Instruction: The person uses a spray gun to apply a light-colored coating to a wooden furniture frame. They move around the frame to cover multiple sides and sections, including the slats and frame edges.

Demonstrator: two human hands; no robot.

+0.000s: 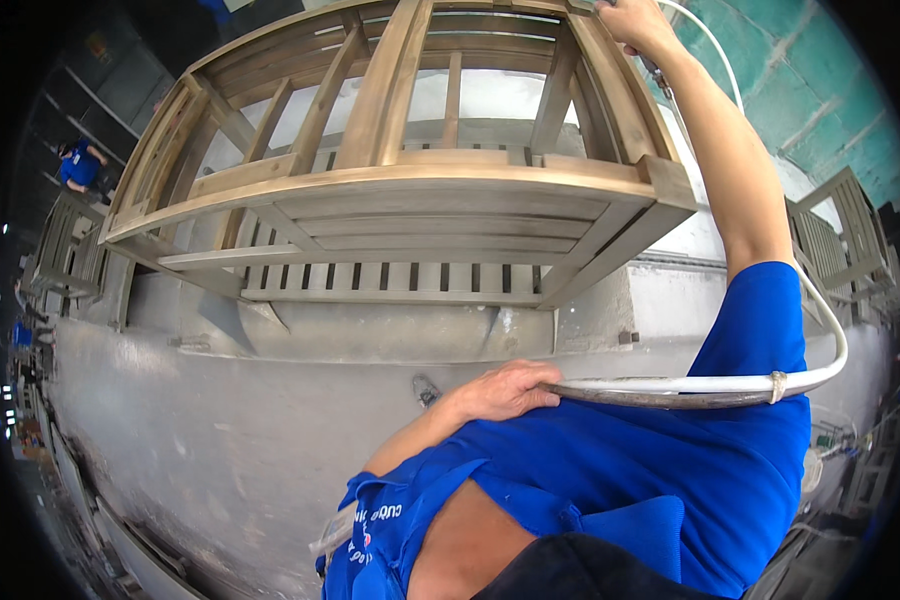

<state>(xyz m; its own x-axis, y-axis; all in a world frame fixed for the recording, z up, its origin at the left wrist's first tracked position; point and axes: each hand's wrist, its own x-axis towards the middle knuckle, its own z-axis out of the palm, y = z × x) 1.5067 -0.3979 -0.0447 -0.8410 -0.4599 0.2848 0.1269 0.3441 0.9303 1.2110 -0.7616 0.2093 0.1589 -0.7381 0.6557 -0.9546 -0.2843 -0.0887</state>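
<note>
My right hand [637,27] is stretched out to the far right corner of a slatted wooden furniture frame [400,185]. Its fingers are wrapped round what looks like a metal spray gun [654,72], mostly hidden by the hand and cut off by the upper edge. Hoses run from there along my right arm. Low in front of my body, my left hand [510,390] is closed round a white hose and a dark hose [670,392], tied together at one spot. The frame has pale brown wood on top and a greyer slatted part below.
More slatted furniture stands at the right [845,235] and left [70,245]. A person in blue [80,165] is at the far left. A green wall [820,80] rises behind on the right. Grey floor [240,430] lies between me and the frame; a shoe [425,390] shows there.
</note>
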